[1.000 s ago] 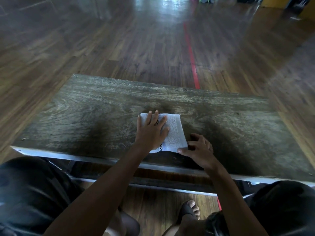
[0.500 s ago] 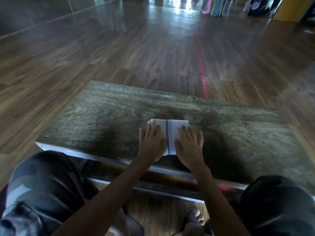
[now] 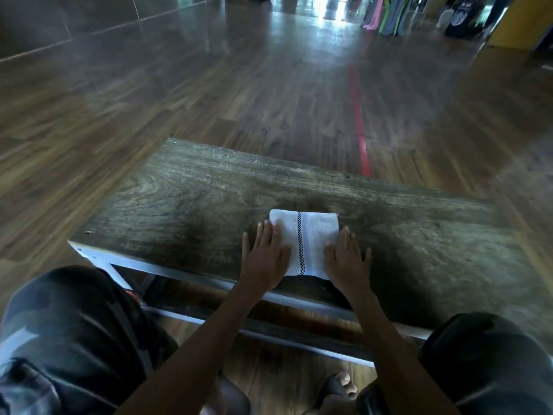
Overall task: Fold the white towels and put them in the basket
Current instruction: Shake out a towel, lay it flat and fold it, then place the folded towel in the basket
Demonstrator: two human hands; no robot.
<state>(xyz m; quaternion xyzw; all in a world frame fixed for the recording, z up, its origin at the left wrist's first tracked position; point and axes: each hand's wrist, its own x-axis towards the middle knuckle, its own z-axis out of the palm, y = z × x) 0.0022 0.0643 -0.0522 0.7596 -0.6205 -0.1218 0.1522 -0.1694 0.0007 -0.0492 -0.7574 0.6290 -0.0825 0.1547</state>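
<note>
Pressing flat on the bench (image 3: pixel 179 205): the left grip (image 3: pixel 264 259) lies released, fingers straight, on the left edge of the folded white towel (image 3: pixel 312 235). The towel sits by the bench's near edge, checkered stripe up. The right grip (image 3: pixel 347 260), also released, covers its near right corner. A red line (image 3: pixel 359 124) marks the far floor.

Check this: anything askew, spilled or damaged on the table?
Nothing stands out. The folded white towel lies flat and neat on the wooden table, with the left hand and right hand flat on its side edges.
</note>
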